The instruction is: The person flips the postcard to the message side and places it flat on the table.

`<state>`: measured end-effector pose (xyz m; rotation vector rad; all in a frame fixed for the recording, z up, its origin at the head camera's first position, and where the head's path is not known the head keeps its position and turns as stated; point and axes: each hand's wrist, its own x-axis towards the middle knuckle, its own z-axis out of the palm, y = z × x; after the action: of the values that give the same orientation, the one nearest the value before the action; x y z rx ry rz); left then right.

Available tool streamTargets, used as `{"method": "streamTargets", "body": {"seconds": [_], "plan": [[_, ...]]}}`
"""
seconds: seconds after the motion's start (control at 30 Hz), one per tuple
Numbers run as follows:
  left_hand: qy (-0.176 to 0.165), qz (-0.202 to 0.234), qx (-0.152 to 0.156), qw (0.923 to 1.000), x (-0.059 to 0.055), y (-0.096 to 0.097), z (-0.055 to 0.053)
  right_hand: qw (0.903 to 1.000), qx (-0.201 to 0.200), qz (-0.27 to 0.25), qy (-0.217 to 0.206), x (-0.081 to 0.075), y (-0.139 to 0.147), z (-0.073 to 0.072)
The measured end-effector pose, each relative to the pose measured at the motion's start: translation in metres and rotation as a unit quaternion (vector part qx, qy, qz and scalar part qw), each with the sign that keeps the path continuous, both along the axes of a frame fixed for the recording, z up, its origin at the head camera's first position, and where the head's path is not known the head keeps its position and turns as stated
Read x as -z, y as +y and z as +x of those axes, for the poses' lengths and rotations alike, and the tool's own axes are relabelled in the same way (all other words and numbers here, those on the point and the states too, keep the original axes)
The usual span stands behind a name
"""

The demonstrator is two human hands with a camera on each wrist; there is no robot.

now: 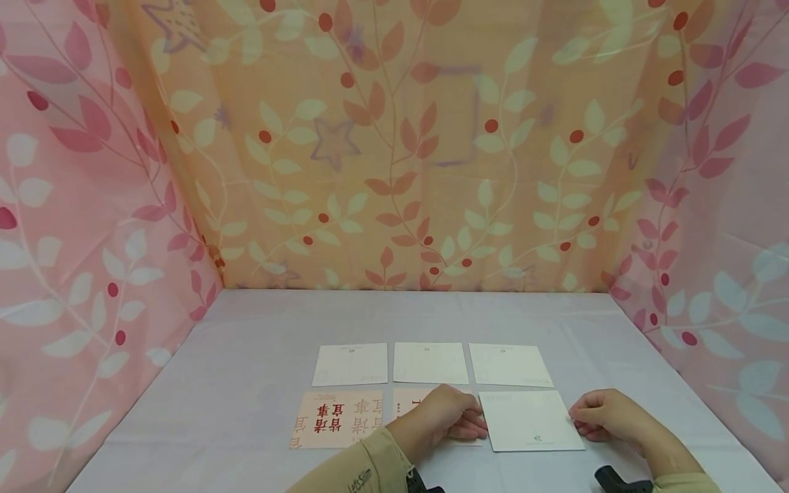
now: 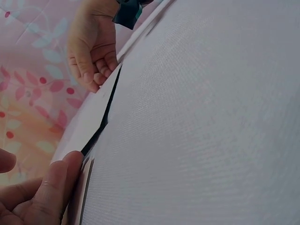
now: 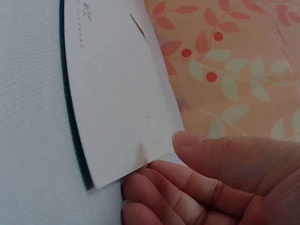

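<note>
A white postcard (image 1: 531, 421) with a small print mark near its front edge lies between my two hands, slightly raised, with a dark gap under its near edge. My left hand (image 1: 445, 418) holds its left edge; in the left wrist view the fingertips (image 2: 71, 161) meet the card's corner. At the right edge, my right hand (image 1: 607, 416) grips it with the thumb (image 3: 197, 150) above and curled fingers below. Under my left hand, a pink card with red print (image 1: 407, 398) is partly hidden. Left of that lies another pink card with red characters (image 1: 337, 419).
Behind the front row lie three white postcards: left (image 1: 350, 364), middle (image 1: 430, 363) and right (image 1: 510, 365). All rest on a white-covered table (image 1: 203, 383). Leaf-patterned curtains (image 1: 394, 150) enclose the back and both sides.
</note>
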<state>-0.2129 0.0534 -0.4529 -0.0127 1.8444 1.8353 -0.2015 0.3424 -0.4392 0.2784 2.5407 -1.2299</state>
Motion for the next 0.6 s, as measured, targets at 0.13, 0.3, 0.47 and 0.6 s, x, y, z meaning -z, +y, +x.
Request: {"method": "streamTargets", "body": {"seconds": [0.13,0.3,0.47,0.6], "plan": [[0.001,-0.010,0.003,0.9999,-0.0009,0.0010,-0.0001,0.9998,0.017,0.009,-0.005,-0.0004,-0.0016,0.0001],[0.004,-0.012,0.001,0.9999,-0.0006,0.0016,-0.0001,0.9997,0.020,0.014,-0.005,-0.0004,-0.0017,-0.0003],[0.002,-0.014,-0.002,0.9999,-0.0006,0.0017,-0.0008,0.9997,0.019,0.016,-0.004,-0.0002,-0.0009,-0.0002],[-0.001,-0.014,-0.004,0.9999,-0.0009,0.0009,-0.0021,0.9997,0.016,0.018,0.001,-0.0016,-0.0005,-0.0017]]}}
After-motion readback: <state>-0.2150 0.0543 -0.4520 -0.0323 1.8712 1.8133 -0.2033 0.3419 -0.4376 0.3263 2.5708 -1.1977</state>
